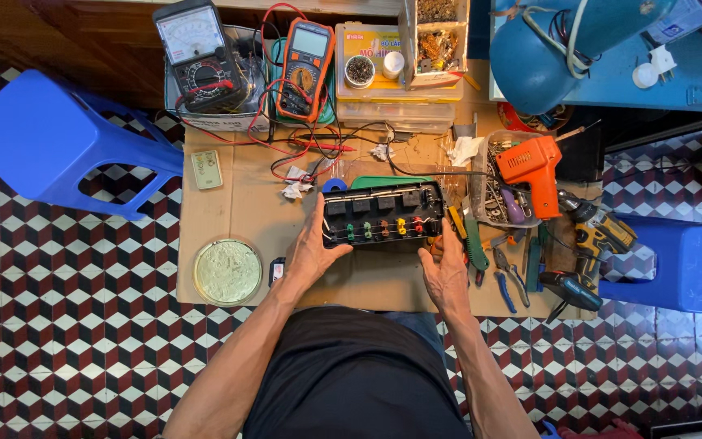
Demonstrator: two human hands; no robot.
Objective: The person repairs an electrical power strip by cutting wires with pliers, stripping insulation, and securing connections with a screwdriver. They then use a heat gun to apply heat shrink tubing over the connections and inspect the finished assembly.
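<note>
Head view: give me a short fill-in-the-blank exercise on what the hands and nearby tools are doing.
1. Both hands, left hand and right hand, grip the ends of a black ____ box.
2. The soldering gun right of the fuse box is ____ in colour.
3. The round lid lies on the ____ side of the left hand.

Missing words: fuse; orange; left

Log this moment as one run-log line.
left hand: grips left end of black relay box | right hand: at its right end | box: on cardboard sheet | pliers: right
</note>
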